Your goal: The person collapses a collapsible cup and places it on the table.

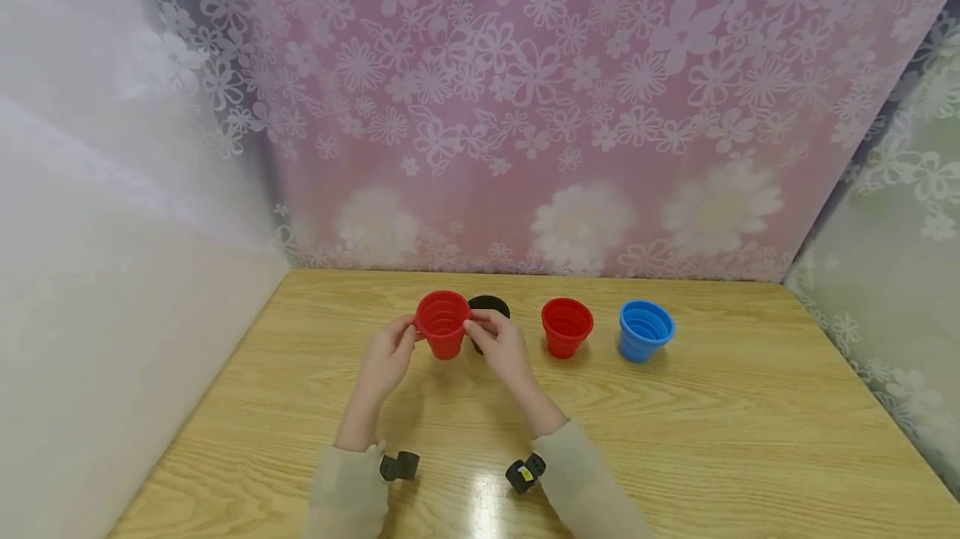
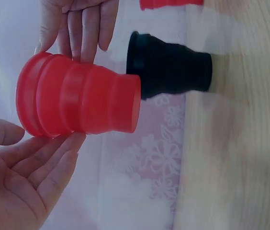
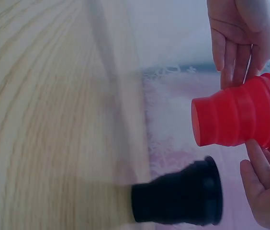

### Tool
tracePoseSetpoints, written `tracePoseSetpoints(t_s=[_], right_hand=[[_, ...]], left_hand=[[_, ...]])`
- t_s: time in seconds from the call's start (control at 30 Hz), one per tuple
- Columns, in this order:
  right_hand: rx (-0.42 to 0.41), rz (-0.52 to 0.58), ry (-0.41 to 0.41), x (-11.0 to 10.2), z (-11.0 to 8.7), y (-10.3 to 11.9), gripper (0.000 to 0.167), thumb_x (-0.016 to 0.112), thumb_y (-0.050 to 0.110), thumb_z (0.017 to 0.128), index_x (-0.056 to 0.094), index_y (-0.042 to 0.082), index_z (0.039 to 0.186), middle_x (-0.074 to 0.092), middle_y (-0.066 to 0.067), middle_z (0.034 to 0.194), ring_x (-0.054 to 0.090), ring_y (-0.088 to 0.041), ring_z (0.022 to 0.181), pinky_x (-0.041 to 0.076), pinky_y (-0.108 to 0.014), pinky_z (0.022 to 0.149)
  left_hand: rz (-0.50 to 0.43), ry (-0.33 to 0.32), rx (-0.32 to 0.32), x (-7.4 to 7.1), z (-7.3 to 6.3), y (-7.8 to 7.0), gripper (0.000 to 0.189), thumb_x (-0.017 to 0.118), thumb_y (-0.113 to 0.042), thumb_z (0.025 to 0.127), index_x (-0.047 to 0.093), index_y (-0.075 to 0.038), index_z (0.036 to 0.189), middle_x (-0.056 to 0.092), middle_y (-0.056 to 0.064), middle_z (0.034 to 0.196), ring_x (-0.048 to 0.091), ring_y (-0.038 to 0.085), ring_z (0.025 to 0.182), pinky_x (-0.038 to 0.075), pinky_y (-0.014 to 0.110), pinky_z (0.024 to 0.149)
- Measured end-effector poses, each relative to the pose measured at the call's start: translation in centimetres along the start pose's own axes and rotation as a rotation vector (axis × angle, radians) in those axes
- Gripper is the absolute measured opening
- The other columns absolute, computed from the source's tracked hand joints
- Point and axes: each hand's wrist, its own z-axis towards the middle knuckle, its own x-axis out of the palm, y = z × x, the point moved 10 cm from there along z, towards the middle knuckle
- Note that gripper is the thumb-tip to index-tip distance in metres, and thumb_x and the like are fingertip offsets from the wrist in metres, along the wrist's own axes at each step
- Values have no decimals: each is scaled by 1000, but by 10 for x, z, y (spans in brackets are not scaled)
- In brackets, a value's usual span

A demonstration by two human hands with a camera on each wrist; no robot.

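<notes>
A red ribbed collapsible cup [image 1: 444, 324] is held upright between both hands, lifted above the wooden table. My left hand [image 1: 387, 358] pinches its rim from the left, thumb near the lip and fingers along the ribbed side, as the left wrist view shows. From the right, my right hand [image 1: 501, 349] pinches the opposite side of the rim. Just behind the right fingers stands a black cup [image 2: 171, 67], partly covered by that hand in the head view. Both wrist views show the base of the red cup [image 3: 235, 114] off the table.
Another red cup [image 1: 566, 329] stands to the right of the hands, and a blue cup [image 1: 645, 331] stands beyond it. The wooden table [image 1: 720, 431] ends at a pink floral curtain [image 1: 540, 122]. A pale wall [image 1: 135, 272] borders the left side.
</notes>
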Motion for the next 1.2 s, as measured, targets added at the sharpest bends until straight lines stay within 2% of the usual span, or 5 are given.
tracePoseSetpoints(t_s=[0.17, 0.43, 0.7, 0.97, 1.2], right_hand=[[27, -3, -35, -24, -4, -12, 29, 60, 12, 84, 58, -5, 107, 62, -17, 96, 60, -29, 88, 48, -33, 78], [-40, -102, -83, -62, -12, -12, 30, 64, 18, 82, 61, -1, 105, 64, -10, 91, 61, -23, 82, 50, -27, 74], [-28, -124, -113, -91, -23, -4, 27, 61, 13, 83, 59, -4, 105, 63, -14, 90, 60, -25, 79, 50, -23, 68], [54, -121, -113, -111, -30, -7, 29, 59, 16, 86, 57, -4, 107, 60, -17, 96, 60, -27, 83, 48, -20, 72], [64, -117, -113, -120, -30, -6, 28, 57, 15, 87, 56, -4, 108, 60, -16, 93, 57, -33, 84, 49, -21, 70]], left_hand=[[-20, 50, 59, 17, -2, -20, 25, 52, -6, 88, 56, 6, 110, 62, 14, 101, 60, 24, 89, 49, 37, 76], [-24, 99, 117, 43, -2, -45, 26, 54, -6, 87, 57, 7, 109, 61, 16, 101, 61, 24, 87, 50, 33, 74], [-50, 159, 123, 67, -3, -60, 25, 52, -13, 89, 55, 1, 110, 60, 10, 102, 59, 18, 87, 49, 27, 72], [-176, 212, 99, 86, -2, -70, 25, 54, -12, 89, 50, 3, 109, 57, 14, 108, 55, 24, 98, 48, 29, 78], [-293, 259, 93, 85, -9, -97, 24, 52, -1, 88, 44, 11, 107, 50, 25, 112, 52, 34, 102, 47, 28, 81]])
